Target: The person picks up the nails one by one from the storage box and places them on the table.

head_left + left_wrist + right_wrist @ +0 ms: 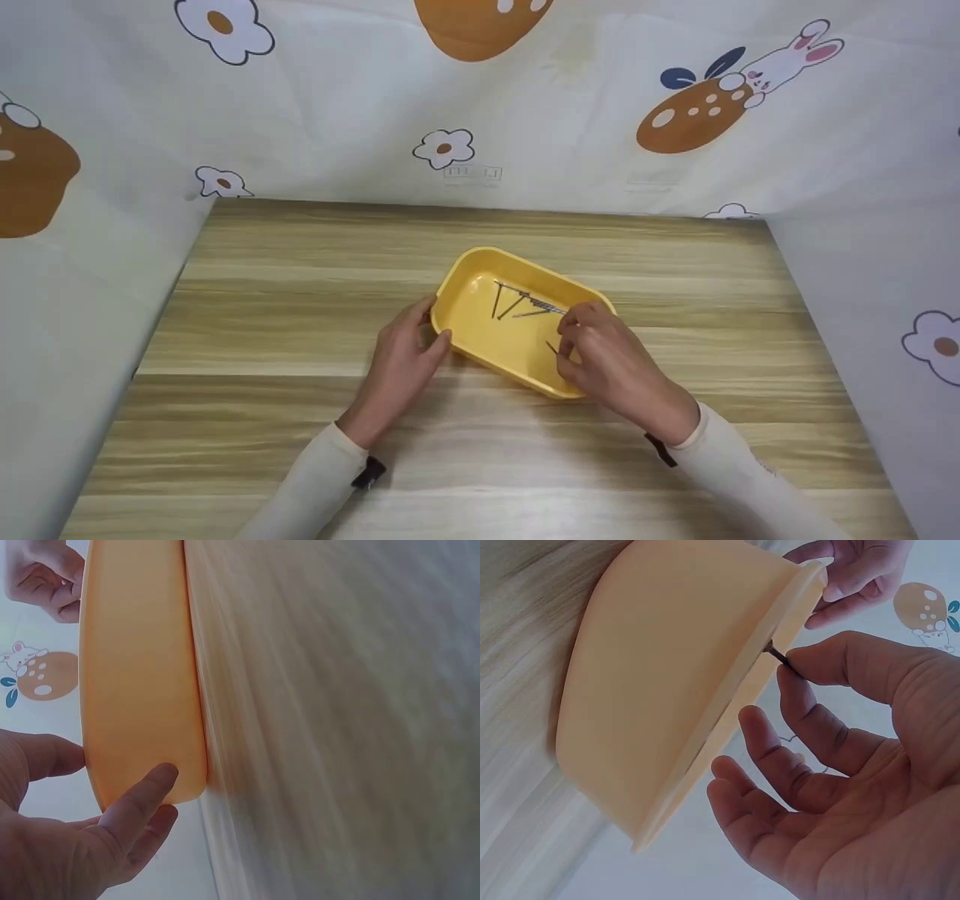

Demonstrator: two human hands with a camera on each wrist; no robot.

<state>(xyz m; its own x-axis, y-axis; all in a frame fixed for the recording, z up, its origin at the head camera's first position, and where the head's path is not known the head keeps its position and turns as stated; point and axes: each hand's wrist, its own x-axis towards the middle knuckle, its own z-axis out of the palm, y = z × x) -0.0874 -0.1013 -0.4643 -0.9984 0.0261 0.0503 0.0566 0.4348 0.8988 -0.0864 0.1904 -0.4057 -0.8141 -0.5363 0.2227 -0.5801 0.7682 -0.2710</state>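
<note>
A yellow plastic tray point(480, 260) lies at an angle in the middle of a wooden table, with several thin dark nails point(525, 304) in it. My left hand point(433, 322) grips the tray's left end, thumb on the outer wall point(139, 675) and fingers over the rim. My right hand point(564, 346) hovers over the tray's right half and pinches one nail point(778, 656) between thumb and forefinger, right at the rim point(780, 622). Its other fingers are loosely curled.
The wooden table point(300, 420) is boxed in on three sides by a white cloth printed with flowers and a rabbit point(787, 64). Bare wood lies all round the tray.
</note>
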